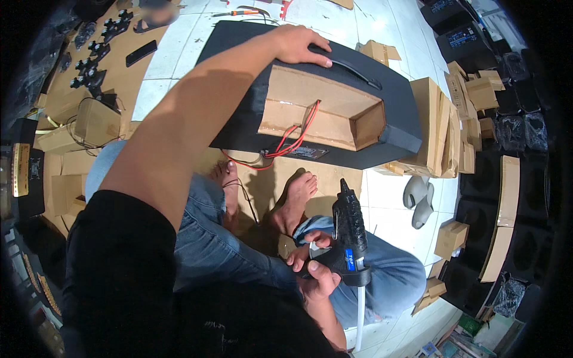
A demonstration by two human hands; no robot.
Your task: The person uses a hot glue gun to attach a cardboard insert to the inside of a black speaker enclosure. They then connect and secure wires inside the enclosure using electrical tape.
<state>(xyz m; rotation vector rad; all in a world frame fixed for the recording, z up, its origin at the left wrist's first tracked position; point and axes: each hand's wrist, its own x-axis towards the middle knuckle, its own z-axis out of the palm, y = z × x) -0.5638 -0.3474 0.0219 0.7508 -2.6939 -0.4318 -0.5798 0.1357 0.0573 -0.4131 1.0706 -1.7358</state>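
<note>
In front of me a black speaker cabinet (256, 45) lies tilted, its rectangular bare-wood recess (334, 101) facing me. Red wires (307, 125) come out of a hole in the recess and hang over its lower edge. My left hand (292, 45) reaches across and is closed around one end of the cabinet's black strap handle (358, 73). Low on the right, by my knee, my right hand (316, 274) grips a black hot glue gun (349, 230), nozzle pointing up and away. A white glue stick (360, 316) sticks out of its rear.
Cardboard boxes (430, 128) stand right of the cabinet. Grey slippers (418, 200) lie on the white tiles. My bare feet (295, 200) are just below the cabinet. At far left are a phone (141, 53), black brackets (89, 71) and an open carton (95, 122). Black cabinets line the right side.
</note>
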